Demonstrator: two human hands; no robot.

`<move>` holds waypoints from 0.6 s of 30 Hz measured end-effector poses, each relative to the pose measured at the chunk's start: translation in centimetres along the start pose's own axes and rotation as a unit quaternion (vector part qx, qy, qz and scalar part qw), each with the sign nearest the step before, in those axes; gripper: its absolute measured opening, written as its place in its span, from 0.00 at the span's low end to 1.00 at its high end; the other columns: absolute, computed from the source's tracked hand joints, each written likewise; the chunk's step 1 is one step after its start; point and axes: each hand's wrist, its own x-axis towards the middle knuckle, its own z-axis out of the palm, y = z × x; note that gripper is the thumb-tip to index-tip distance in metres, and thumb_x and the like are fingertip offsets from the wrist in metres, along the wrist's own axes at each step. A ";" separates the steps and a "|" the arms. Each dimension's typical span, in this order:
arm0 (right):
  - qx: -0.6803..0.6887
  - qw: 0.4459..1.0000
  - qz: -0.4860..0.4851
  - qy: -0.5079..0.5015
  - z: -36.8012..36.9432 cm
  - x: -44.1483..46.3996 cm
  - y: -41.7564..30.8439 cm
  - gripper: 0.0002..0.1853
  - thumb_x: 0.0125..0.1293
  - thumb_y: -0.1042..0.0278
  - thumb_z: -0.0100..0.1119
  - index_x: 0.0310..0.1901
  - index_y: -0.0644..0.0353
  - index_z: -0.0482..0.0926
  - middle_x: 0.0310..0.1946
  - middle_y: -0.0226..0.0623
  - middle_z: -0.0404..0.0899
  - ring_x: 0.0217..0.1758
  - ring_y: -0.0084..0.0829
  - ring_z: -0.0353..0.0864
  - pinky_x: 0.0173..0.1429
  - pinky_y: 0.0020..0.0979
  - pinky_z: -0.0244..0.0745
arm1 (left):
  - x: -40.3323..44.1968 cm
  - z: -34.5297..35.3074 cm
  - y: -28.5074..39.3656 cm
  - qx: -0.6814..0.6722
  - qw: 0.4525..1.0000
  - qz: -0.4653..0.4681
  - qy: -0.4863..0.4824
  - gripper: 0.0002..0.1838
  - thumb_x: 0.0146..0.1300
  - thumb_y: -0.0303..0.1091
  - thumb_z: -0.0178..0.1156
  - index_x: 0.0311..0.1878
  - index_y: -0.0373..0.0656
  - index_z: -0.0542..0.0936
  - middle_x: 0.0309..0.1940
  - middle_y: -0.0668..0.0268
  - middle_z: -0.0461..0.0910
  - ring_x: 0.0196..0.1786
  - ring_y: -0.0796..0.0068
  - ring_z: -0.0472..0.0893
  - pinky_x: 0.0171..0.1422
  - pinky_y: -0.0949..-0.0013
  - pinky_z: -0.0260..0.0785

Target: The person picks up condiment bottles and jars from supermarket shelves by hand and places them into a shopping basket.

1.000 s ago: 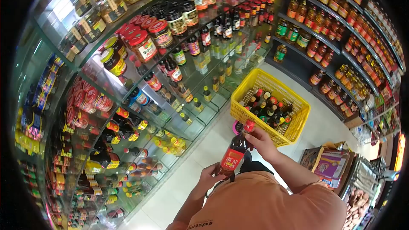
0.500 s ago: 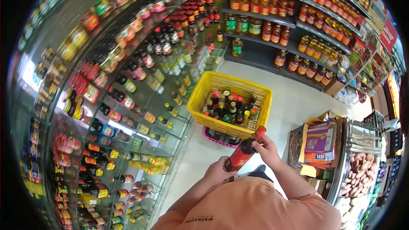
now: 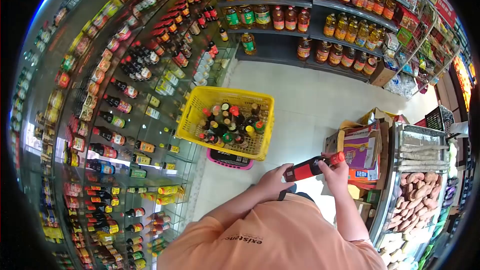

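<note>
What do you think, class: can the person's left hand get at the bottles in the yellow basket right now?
Probably not right away: the left hand is holding the base of a red-labelled bottle, though the open top of the yellow basket leaves the bottles inside uncovered.

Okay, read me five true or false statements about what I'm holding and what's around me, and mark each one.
1. Both the left hand and the right hand are on a dark bottle. True.
2. The bottle's cap is green. False: the cap is red.
3. The yellow basket has several bottles in it. True.
4. The right hand is at the bottle's base and the left at its neck. False: the right is by the neck, the left by the base.
5. The shirt has dark lettering on it. True.
</note>
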 end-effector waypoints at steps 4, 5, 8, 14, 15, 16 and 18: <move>-0.134 0.989 -0.060 0.006 -2.9 1.4 1.2 0.19 0.57 0.74 0.74 0.49 0.66 0.82 0.49 0.42 0.87 0.49 0.29 0.85 0.57 0.31 0.78 | 5.7 0.1 0.7 0.033 0.996 0.005 -0.081 0.28 0.62 0.40 0.70 0.65 0.46 0.75 0.50 0.56 0.85 0.51 0.60 0.85 0.57 0.59 0.78; -0.150 0.986 -0.072 0.017 -3.3 1.8 2.1 0.18 0.55 0.77 0.74 0.47 0.66 0.82 0.52 0.44 0.86 0.52 0.31 0.86 0.59 0.32 0.78 | 7.5 0.2 -0.8 0.026 0.995 0.015 -0.092 0.27 0.63 0.40 0.69 0.63 0.43 0.77 0.48 0.56 0.86 0.50 0.61 0.86 0.56 0.60 0.78; -0.229 0.968 -0.104 0.015 -5.1 3.9 4.2 0.21 0.51 0.75 0.76 0.47 0.63 0.81 0.54 0.45 0.85 0.54 0.43 0.84 0.59 0.38 0.78 | 12.0 -0.4 -4.1 -0.032 0.998 -0.022 -0.057 0.20 0.67 0.38 0.66 0.59 0.40 0.80 0.45 0.59 0.87 0.46 0.69 0.86 0.53 0.65 0.79; -0.195 0.979 0.007 0.057 -8.7 11.1 7.1 0.21 0.52 0.74 0.75 0.49 0.63 0.82 0.50 0.46 0.85 0.51 0.44 0.84 0.58 0.39 0.77 | 21.7 -3.4 -9.2 -0.069 0.996 -0.051 0.031 0.15 0.66 0.38 0.66 0.52 0.40 0.82 0.39 0.57 0.88 0.42 0.66 0.87 0.48 0.63 0.79; -0.188 0.979 0.045 0.065 -9.2 12.7 6.6 0.22 0.52 0.75 0.74 0.50 0.63 0.82 0.48 0.47 0.85 0.51 0.44 0.84 0.59 0.40 0.77 | 23.3 -3.4 -11.6 -0.034 0.988 -0.094 0.120 0.14 0.66 0.38 0.66 0.50 0.42 0.83 0.38 0.56 0.87 0.43 0.63 0.87 0.48 0.62 0.78; -0.248 0.966 0.040 0.059 -9.9 14.1 7.1 0.19 0.56 0.77 0.72 0.50 0.66 0.81 0.48 0.44 0.85 0.49 0.35 0.86 0.57 0.34 0.78 | 24.9 -3.4 -14.1 0.000 0.968 -0.136 0.210 0.12 0.66 0.38 0.65 0.48 0.43 0.83 0.38 0.54 0.87 0.43 0.61 0.87 0.47 0.61 0.78; -0.284 0.956 0.034 0.062 -10.1 17.4 6.6 0.19 0.55 0.76 0.72 0.50 0.66 0.82 0.44 0.43 0.86 0.47 0.34 0.85 0.54 0.34 0.79 | 26.9 -4.1 -20.0 0.003 0.943 -0.156 0.293 0.12 0.66 0.42 0.63 0.45 0.45 0.83 0.37 0.53 0.86 0.45 0.56 0.87 0.47 0.57 0.77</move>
